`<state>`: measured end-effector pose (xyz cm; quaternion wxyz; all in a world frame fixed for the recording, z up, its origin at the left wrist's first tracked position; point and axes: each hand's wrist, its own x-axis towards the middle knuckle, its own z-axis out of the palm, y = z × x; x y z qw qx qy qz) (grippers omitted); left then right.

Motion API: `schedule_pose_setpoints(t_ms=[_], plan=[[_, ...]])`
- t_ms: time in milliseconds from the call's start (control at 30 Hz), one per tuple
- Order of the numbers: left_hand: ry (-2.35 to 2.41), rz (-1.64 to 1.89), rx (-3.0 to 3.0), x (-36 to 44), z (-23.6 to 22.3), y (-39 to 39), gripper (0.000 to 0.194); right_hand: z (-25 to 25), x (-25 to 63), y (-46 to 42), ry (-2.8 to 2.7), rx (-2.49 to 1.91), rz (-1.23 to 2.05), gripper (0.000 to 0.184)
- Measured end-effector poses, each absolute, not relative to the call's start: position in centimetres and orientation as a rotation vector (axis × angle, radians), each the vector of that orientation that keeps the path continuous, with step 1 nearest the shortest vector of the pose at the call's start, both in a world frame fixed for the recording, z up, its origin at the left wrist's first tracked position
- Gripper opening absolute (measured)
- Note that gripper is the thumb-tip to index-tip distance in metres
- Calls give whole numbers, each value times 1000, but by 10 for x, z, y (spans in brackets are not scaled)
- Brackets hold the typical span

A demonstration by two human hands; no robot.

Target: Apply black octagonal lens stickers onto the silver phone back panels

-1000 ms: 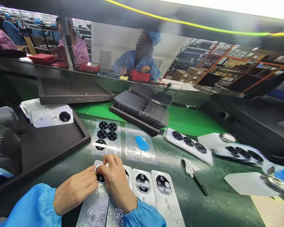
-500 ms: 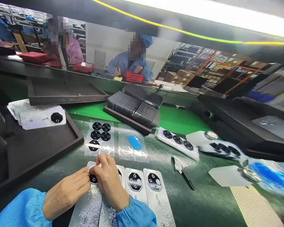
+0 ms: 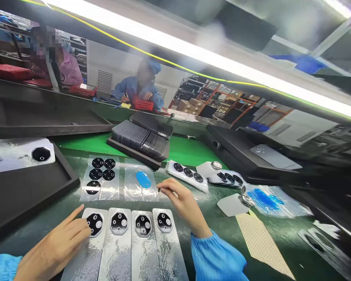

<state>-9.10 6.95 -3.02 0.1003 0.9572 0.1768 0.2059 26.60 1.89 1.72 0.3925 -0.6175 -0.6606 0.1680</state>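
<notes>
Several silver phone back covers (image 3: 116, 253) lie side by side, each with a black octagonal camera plate (image 3: 142, 224) near its top. My left hand (image 3: 57, 244) rests at the leftmost cover, index finger stretched out and the other fingers loosely bent over its plate's left edge. To the right, my right hand (image 3: 183, 201) is raised above the bench, thumb and fingertips pinched on a small dark piece (image 3: 158, 189); most of it is hidden. Beyond the covers lie a clear sheet of black octagonal stickers (image 3: 108, 174) and a clear sheet with a blue patch (image 3: 143, 179).
A dark tray (image 3: 20, 195) with stacked covers stands left. Behind is a rack of thin black plates (image 3: 140, 138). Bagged black stickers (image 3: 188, 173), pump-top bottles (image 3: 234, 205), a perforated beige sheet (image 3: 263, 242) and a black box (image 3: 236, 156) sit right. Co-workers (image 3: 139, 88) sit opposite.
My hands have parted from the leftmost cover's camera plate, the right one moving right and away. The white cloth and black stick no longer show. The view has swung right.
</notes>
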Motion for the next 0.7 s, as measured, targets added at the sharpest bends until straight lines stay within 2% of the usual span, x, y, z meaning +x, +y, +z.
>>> schedule_pose_setpoints(t_ms=[133, 267, 433, 567, 700], plan=[[542, 624, 2824, -87, -24, 76, 21, 3, 270, 53, -1913, -1684, 349, 29], [510, 660, 2893, -84, -14, 87, 28, -11, 264, 66, -2000, -1803, 244, 32], [555, 655, 2957, -81, -11, 106, 36, -18, 309, 57, -1893, -2107, -19, 30], [563, 626, 3004, -72, -14, 121, 39, -35, 329, 56, -1829, -2297, -161, 11], [562, 638, 3043, -65, -18, 134, 38, -56, 317, 60, -1835, -2348, -227, 20]])
